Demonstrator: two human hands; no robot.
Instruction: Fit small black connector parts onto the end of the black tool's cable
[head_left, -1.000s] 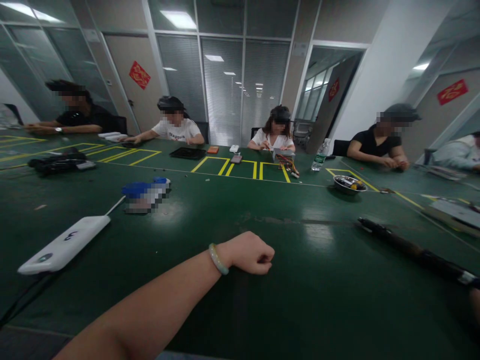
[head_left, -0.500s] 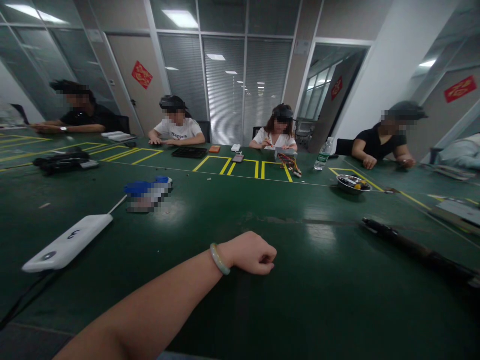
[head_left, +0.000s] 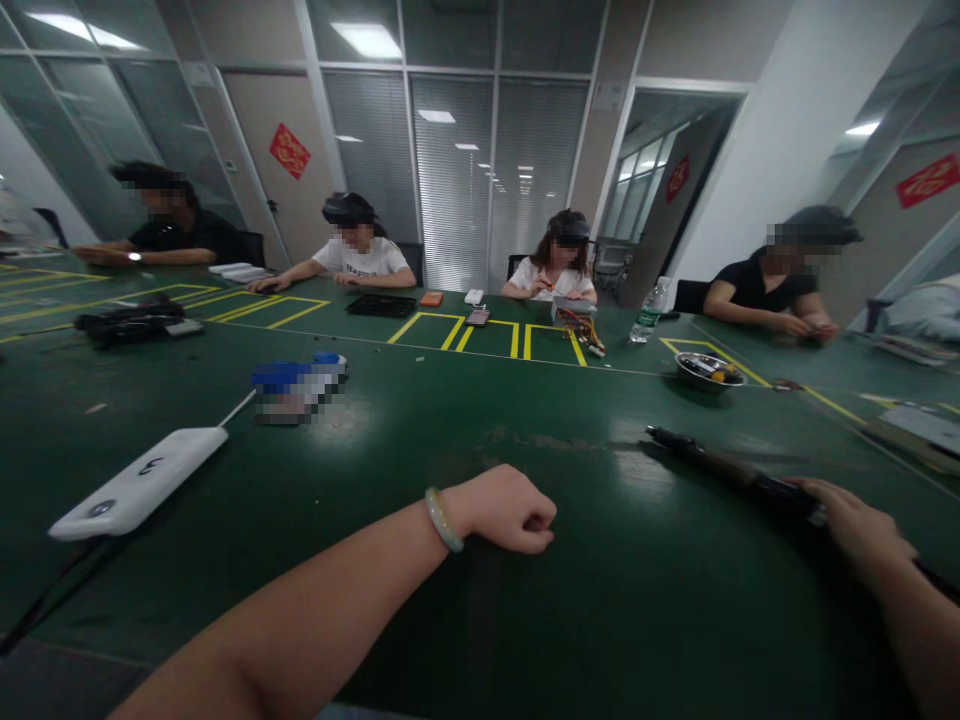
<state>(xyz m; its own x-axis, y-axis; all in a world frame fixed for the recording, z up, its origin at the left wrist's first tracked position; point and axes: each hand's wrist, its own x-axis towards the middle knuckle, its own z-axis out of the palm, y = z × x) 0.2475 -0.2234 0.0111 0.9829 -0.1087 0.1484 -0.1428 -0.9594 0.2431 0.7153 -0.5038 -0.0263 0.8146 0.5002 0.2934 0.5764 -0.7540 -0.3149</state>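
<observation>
My left hand (head_left: 510, 508) rests on the green table in a loose fist, its fingers curled under, and I see nothing in it. A pale bangle (head_left: 444, 520) circles that wrist. At the right, my right hand (head_left: 862, 530) is closed round the rear end of a long black electric screwdriver (head_left: 731, 472). The screwdriver's narrow tip points left and away from me, low over the table. Its underside and some of my right fingers are hidden. Left of my forearm lies a white power bank (head_left: 142, 482) marked 3, with a cable at each end.
A blurred-out device with blue parts (head_left: 300, 385) lies beyond the power bank. Farther off are a metal bowl (head_left: 709, 372) of small items, a water bottle (head_left: 649, 312), a black tray (head_left: 381, 305) and a metal box (head_left: 574, 308) with wires. Several people sit opposite.
My right hand has come into view, gripping the screwdriver, which has shifted left. My left hand has stayed in place. Across the table, one person's arm has stretched out to the left.
</observation>
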